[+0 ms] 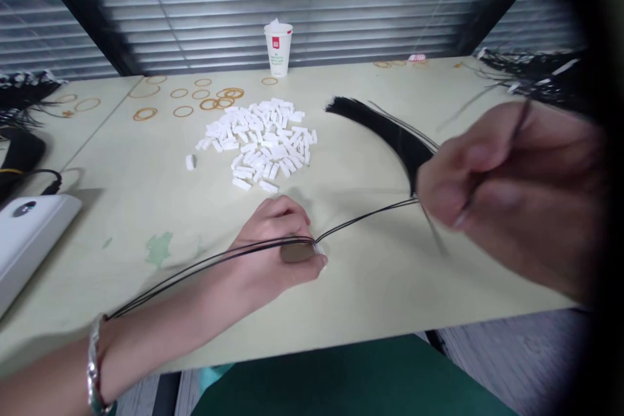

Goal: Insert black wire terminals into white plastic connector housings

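Observation:
My left hand [263, 234] is closed low over the table, with several thin black cords [361, 218] pinched at its fingertips. The cords trail back along my forearm to the silver bracelet [92, 364]. A bit of something white shows at the pinch, too small to name. Nearer the camera, my right hand [507, 201] is raised and closed, blurred. A thick bundle of black cords [385, 127] sticks out of it to the left, and the cords from my left hand run up to it. Beyond both hands lies a heap of small white pieces [268, 140].
A white paper cup [279, 52] stands at the back by the blinds. Rubber bands [209, 104] lie scattered at the back left. A white box-like device [34, 240] with a cable sits at the left edge. More black cords [536, 71] lie at the back right.

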The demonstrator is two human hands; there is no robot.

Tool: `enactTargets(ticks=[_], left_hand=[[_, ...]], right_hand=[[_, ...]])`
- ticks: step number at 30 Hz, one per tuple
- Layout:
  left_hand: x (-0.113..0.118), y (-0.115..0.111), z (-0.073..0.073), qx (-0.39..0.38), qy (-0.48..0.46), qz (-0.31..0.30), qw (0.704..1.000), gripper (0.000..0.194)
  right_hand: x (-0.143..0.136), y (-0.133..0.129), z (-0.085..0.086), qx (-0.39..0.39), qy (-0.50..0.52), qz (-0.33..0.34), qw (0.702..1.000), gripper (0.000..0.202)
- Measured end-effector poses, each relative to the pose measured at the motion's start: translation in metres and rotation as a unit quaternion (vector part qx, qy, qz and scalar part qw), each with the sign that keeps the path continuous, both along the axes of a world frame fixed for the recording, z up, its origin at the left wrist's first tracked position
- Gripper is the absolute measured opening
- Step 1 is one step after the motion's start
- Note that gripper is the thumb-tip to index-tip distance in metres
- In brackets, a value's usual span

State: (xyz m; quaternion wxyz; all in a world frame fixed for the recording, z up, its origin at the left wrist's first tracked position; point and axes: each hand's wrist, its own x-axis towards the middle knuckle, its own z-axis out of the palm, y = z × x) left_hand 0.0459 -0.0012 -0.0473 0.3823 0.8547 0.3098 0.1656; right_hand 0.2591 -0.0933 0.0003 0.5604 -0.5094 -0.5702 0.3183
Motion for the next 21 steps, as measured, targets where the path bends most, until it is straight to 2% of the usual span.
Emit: enactTargets(ticks=[3, 5, 7, 10, 14, 21], left_hand=[[0.0, 0.001, -0.001, 0.009, -0.009, -0.011, 1.0, 0.009], [0.001, 0.001, -0.002, 0.015, -0.016, -0.018, 1.0, 0.009], [0.001, 0.0, -0.002, 0.017, -0.016, -0.018, 1.0, 0.01], [0.001, -0.001, 0.0, 0.012, -0.013, -0.013, 1.0, 0.011], [0.0, -0.002, 0.002, 0.008, -0.008, -0.012, 1.0, 0.01], [0.001, -0.002, 0.002, 0.004, -0.005, -0.003, 1.0, 0.012]], right_hand=[[-0.037, 0.0, -0.014, -0.033, -0.041, 0.084, 0.995, 0.015], [-0.043, 0.005, -0.026, -0.072, -0.11, 0.079, 0.988, 0.01], [-0.042, 0.01, -0.037, -0.081, -0.163, 0.066, 0.981, 0.007], [-0.036, 0.015, -0.046, -0.079, -0.191, 0.057, 0.977, 0.006], [-0.032, 0.017, -0.05, -0.099, -0.2, 0.058, 0.973, 0.008], [-0.032, 0.017, -0.053, -0.09, -0.21, 0.058, 0.972, 0.008]])
